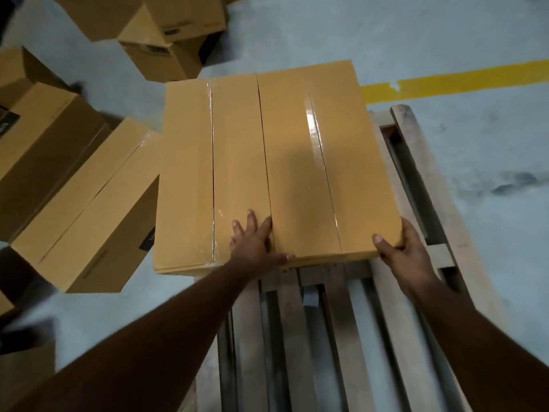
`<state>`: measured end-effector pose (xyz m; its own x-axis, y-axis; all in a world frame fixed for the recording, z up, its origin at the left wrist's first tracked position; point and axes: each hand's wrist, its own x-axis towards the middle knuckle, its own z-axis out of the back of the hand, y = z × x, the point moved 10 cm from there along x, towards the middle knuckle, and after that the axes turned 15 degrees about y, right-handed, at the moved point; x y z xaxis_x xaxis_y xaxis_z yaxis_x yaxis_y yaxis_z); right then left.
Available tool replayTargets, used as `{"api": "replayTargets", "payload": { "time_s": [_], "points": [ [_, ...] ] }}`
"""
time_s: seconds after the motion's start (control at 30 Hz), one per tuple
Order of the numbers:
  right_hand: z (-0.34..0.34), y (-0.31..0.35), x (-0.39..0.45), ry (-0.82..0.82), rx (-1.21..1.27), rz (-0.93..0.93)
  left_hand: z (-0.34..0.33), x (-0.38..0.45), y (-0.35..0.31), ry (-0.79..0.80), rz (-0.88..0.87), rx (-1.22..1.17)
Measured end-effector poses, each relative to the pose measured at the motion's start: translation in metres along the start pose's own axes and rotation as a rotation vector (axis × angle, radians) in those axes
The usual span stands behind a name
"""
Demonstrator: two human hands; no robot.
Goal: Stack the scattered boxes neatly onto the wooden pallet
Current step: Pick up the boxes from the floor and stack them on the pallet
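A: From the head camera, why is the left hand (256, 242) flat, fingers straight, across the seam between the two boxes?
B: Likely to hold the left box (208, 173) steady; the right hand (399, 251) curls round the right box's (320, 162) near corner, squaring it up on the pallet (416, 307)

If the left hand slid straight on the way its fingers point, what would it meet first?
Nothing raised, as far as this view shows. The left hand lies flat on the left box, fingers pointing along its top beside the seam with the right box. Probably only cardboard up to the far edge.
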<state>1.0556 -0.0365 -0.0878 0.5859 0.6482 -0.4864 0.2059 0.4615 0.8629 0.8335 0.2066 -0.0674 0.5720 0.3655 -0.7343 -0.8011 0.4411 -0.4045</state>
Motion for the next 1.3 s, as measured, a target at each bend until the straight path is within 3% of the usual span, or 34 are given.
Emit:
{"api": "replayTargets", "payload": {
  "time_s": [0.17,0.47,0.6,0.73,0.8,0.87,0.93,1.03,1.17,1.3],
  "points": [
    [-0.007,0.013,0.005,0.001,-0.229,-0.064,-0.004,-0.001,0.000,-0.033,0.045,0.166],
    [-0.011,0.022,0.006,0.024,-0.401,-0.084,-0.009,0.003,0.003,-0.083,0.013,0.178],
    [-0.017,0.029,0.006,-0.051,-0.524,-0.090,-0.012,0.005,0.004,-0.096,0.019,0.187],
    [-0.029,0.038,-0.001,-0.105,-0.646,-0.237,-0.009,0.002,0.003,-0.073,0.033,0.162],
    [-0.045,0.053,-0.025,-0.152,-0.614,-0.156,-0.007,-0.014,0.003,-0.089,0.022,0.076],
    [-0.066,0.074,-0.069,-0.188,-0.507,0.001,-0.010,-0.046,0.001,-0.145,-0.005,-0.013],
    [-0.085,0.090,-0.120,-0.117,-0.381,0.087,-0.019,-0.091,0.002,-0.157,-0.029,-0.075],
    [-0.100,0.108,-0.203,0.030,-0.302,0.077,-0.033,-0.178,0.002,-0.106,-0.047,-0.176],
    [-0.101,0.146,-0.320,0.084,-0.235,0.032,-0.035,-0.319,-0.008,-0.051,-0.023,-0.259],
    [-0.129,0.212,-0.411,0.242,-0.176,0.120,-0.021,-0.472,-0.028,-0.256,-0.034,-0.321]
  ]
}}
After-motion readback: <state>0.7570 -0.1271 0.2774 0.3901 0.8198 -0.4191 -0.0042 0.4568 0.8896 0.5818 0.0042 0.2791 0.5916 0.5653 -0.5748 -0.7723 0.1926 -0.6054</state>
